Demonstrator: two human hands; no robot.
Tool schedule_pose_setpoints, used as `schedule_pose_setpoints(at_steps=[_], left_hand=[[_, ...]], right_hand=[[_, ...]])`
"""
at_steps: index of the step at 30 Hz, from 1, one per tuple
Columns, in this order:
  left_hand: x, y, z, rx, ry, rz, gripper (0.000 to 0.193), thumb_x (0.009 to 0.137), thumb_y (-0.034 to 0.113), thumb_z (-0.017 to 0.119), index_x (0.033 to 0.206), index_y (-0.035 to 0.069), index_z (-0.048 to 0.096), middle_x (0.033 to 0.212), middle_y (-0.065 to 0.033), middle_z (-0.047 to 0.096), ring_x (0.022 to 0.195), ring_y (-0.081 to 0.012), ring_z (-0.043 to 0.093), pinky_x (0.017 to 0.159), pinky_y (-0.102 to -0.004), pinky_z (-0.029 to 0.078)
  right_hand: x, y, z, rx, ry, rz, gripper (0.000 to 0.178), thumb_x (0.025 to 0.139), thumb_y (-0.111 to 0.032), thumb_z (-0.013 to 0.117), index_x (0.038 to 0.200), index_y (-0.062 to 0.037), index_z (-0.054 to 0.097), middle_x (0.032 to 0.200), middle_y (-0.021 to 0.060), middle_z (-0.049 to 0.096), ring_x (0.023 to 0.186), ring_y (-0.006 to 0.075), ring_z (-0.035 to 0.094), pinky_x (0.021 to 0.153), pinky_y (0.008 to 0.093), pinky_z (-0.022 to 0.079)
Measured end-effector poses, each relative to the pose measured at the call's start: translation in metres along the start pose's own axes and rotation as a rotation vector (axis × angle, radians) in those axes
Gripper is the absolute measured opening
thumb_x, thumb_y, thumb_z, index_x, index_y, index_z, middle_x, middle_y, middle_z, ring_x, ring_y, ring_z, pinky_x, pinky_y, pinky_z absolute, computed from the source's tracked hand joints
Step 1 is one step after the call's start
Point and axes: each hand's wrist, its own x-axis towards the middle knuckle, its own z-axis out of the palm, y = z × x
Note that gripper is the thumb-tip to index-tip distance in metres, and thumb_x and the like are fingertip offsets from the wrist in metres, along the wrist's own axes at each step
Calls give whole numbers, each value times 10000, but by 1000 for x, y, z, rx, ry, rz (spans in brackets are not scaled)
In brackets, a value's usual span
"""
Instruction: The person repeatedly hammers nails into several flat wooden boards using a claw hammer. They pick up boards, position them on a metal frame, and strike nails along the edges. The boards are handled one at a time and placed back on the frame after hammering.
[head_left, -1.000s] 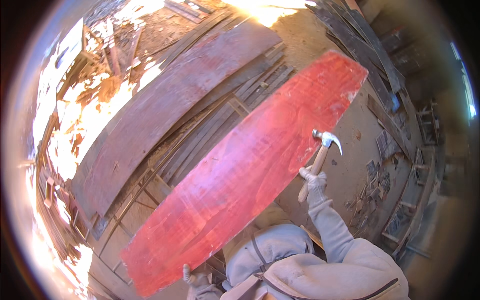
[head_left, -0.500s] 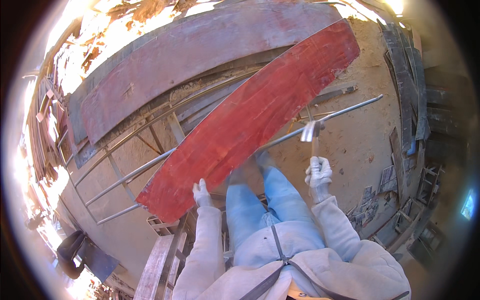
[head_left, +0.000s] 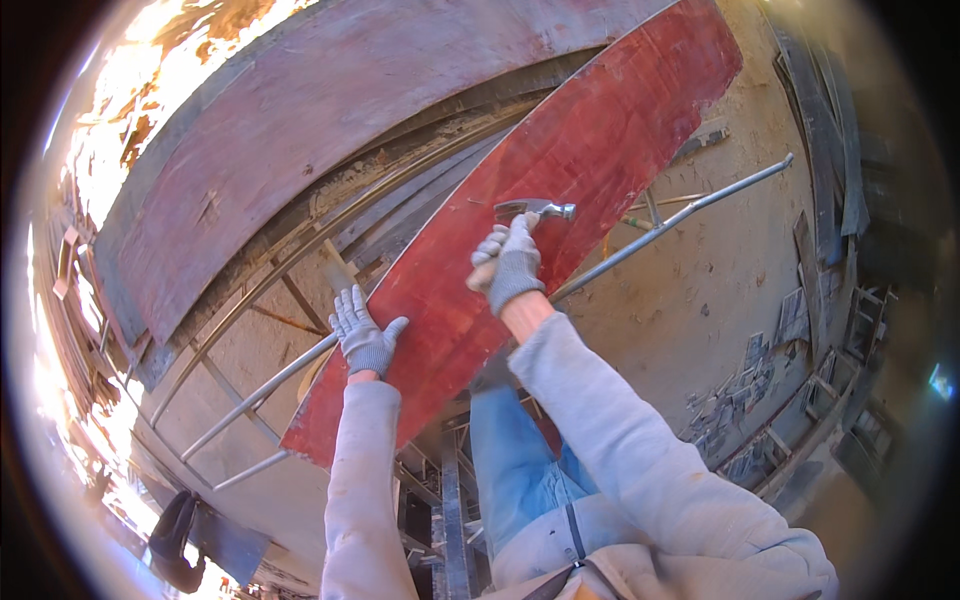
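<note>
A long red board (head_left: 600,140) lies slantwise over a metal pipe frame (head_left: 265,385), running from lower left to upper right. In my gloved right hand (head_left: 510,262) I grip a claw hammer (head_left: 540,209) by its handle, the metal head over the middle of the board. My gloved left hand (head_left: 362,330) lies flat with fingers spread at the board's far left edge. A small nail-like sliver (head_left: 478,202) shows on the red surface left of the hammer head; it is too small to make out surely.
Beyond the frame lie large faded reddish boards (head_left: 330,110). Dark planks (head_left: 820,150) lean at the right. A bare pipe end (head_left: 770,172) juts out right of the red board. Metal frame pieces (head_left: 455,520) stand by my legs, and a dark chair-like object (head_left: 175,540) is at lower left.
My right hand has swung the hammer leftward from beside the board to over it. My left hand has moved from the near edge up to the far edge and flattened out.
</note>
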Motion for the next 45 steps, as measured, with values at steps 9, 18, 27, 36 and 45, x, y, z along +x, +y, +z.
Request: schedule_pose_setpoints(at_steps=[9, 18, 27, 36, 45], left_hand=[[2, -8, 10, -43, 77, 70, 1168, 795, 742, 698, 1621, 45, 254, 1666, -196, 289, 1569, -378, 208, 1280, -570, 105], [7, -10, 12, -87, 44, 75, 1161, 788, 758, 687, 1610, 47, 277, 1650, -199, 313, 1565, -388, 211, 1277, -580, 108], [12, -18, 31, -51, 37, 76, 1082, 837, 709, 668, 1612, 62, 277, 1659, -204, 285, 1576, -381, 188, 1267, -598, 106], [14, -34, 69, 89, 172, 111, 984, 871, 581, 679, 1615, 86, 269, 1665, -172, 295, 1578, -349, 209, 1271, -585, 121], [11, -26, 43, 76, 93, 127, 1008, 855, 603, 689, 1609, 72, 281, 1657, -179, 314, 1569, -363, 229, 1276, -574, 137]], right_hand=[[8, 65, 78, 195, 164, 27, 412, 1044, -522, 501, 896, -141, 454, 576, 11, 388, 450, 184, 427, 442, 346, 403], [18, 83, 89, 402, -130, 93, 392, 1066, -515, 452, 869, -179, 404, 567, -31, 325, 429, 143, 363, 420, 309, 352], [42, 131, 92, 105, 337, -33, 393, 994, -479, 587, 818, -147, 473, 543, 18, 389, 388, 206, 399, 368, 350, 304], [114, 203, 91, -503, 729, -322, 364, 963, -384, 712, 890, -37, 627, 752, 148, 700, 606, 270, 690, 563, 384, 560], [-66, 142, 56, -529, -140, 68, 355, 998, -417, 682, 785, -160, 561, 592, -57, 512, 483, 59, 494, 421, 285, 399]])
